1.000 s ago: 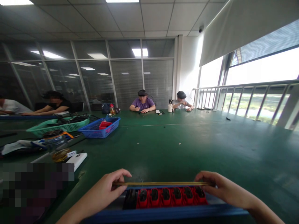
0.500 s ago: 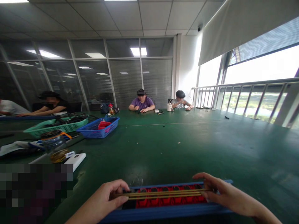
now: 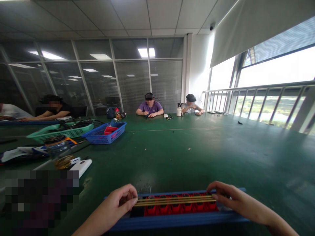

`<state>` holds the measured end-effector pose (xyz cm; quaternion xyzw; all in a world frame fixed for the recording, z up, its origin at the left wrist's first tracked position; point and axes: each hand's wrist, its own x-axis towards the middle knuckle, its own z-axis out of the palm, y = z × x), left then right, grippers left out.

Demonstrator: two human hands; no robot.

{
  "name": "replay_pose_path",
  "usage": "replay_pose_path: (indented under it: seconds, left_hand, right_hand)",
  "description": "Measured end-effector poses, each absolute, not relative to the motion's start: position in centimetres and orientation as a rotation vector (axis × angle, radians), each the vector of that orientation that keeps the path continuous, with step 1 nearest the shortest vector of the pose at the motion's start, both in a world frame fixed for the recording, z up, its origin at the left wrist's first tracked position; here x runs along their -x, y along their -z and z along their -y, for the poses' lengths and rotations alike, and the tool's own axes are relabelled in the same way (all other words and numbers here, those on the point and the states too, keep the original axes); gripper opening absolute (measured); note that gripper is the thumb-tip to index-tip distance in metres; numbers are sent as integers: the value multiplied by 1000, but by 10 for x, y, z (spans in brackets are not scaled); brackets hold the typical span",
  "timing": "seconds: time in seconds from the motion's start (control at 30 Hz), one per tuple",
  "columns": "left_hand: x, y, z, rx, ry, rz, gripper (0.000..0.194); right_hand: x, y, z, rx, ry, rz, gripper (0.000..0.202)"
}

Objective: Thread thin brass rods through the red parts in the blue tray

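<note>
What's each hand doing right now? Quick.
Left hand: closed, pinching the left ends of the thin sticks.
Right hand: closed, pinching the right ends of the same sticks.

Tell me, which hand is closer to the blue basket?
Left. The left hand is on the near side of the blue basket, slightly rightward; the right hand is also nearer the camera, but much farther right.

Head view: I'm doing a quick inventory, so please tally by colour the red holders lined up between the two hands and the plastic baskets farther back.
Red holders: 6
Green basket: 1
Blue basket: 1
Total: 8
</note>
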<state>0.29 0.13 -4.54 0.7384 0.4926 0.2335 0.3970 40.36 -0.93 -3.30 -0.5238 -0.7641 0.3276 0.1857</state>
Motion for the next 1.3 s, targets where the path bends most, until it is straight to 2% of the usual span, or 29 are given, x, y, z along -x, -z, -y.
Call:
replay_pose_path:
  seconds: [0.23,0.57,0.73,0.93,1.13,1.3]
  left_hand:
    - [-4,45,-1,-1850,-586,-1260,25]
    - [-6,43,0,-1873,-594,-1286,25]
    - [-7,42,2,-1847,-606,-1264,25]
    - [-5,43,2,-1847,-602,-1264,22]
    - [0,47,-2,-1889,-580,-1340,28]
    - [5,38,0,-2007,-505,-1407,32]
  right_hand:
    - [-410,40,5,1452,-937,2187,29]
    - [-408,35,2,1421,-824,2124,32]
    - [-416,31,-1,1449,-861,1899,43]
    - [-438,31,-19,1410,-835,1578,39]
    - [-420,39,-52,1453,-778,1616,43]
    - [-397,50,-80,1428,-687,1916,42]
